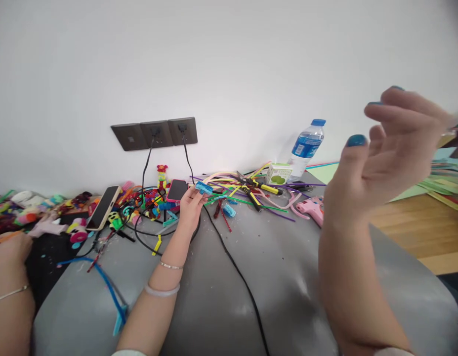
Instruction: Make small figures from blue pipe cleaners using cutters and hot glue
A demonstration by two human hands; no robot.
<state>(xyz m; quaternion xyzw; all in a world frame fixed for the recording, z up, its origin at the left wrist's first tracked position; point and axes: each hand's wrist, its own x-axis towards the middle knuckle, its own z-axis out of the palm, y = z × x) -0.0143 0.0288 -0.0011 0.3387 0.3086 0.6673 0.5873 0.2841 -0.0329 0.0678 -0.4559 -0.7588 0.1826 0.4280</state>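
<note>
My left hand reaches over the grey table and pinches a small bright-blue folded pipe-cleaner piece between thumb and fingers. A similar blue piece lies on the table just right of it, by some dark red pipe-cleaner bits. My right hand is raised high at the right, close to the camera and apart from the table. Its fingers are spread and slightly bent, with nothing between them. A long blue pipe cleaner lies left of my left forearm.
Pliers, pipe cleaners, a small box, a water bottle and a pink glue gun are at the back right. Black cables cross the table. Phones and fuzzy figures lie left, near another person's hand.
</note>
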